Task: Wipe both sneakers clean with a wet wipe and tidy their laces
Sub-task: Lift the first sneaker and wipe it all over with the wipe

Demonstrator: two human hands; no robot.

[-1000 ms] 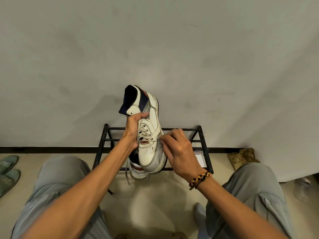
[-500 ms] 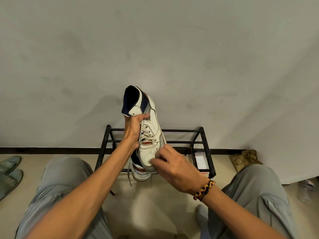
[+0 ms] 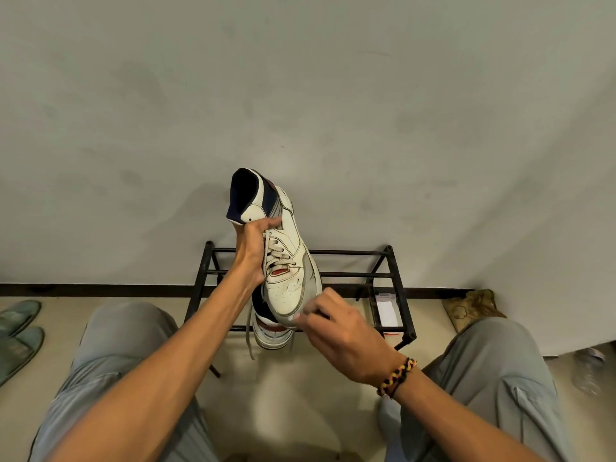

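Head view is looking down past two grey-trousered knees at a white high-top sneaker (image 3: pixel 287 261) with a navy collar and a small red tab under its laces; no brand or writing on it is legible. The left hand (image 3: pixel 252 253) is gripping this sneaker at the lace area, fingers curled round the far side and hidden behind the shoe, holding it up in the air, heel up and toe pointing down toward the person. The right hand (image 3: pixel 343 335), wearing a braided yellow, red and black bracelet (image 3: pixel 397 377), is meeting the toe of the sneaker, its fingers curled and pinched at the toe's edge; whether a wet wipe or a lace is lying between them is too hidden to tell. A loose lace (image 3: pixel 248 331) is hanging down from behind the held shoe.

A second sneaker (image 3: pixel 270 335) is sitting on the black metal shoe rack (image 3: pixel 396 288) directly behind, mostly covered by the held one, only its white sole end with red and navy stripes showing. On the rack's right side a white card or packet (image 3: pixel 386 310) is lying, its marking unreadable. Green slippers (image 3: pixel 18 328) are cut off at the left edge, a tan cloth bag (image 3: pixel 466 308) is leaning by the wall on the right, and a clear plastic bottle (image 3: pixel 588 371) is lying blurred at the far right.
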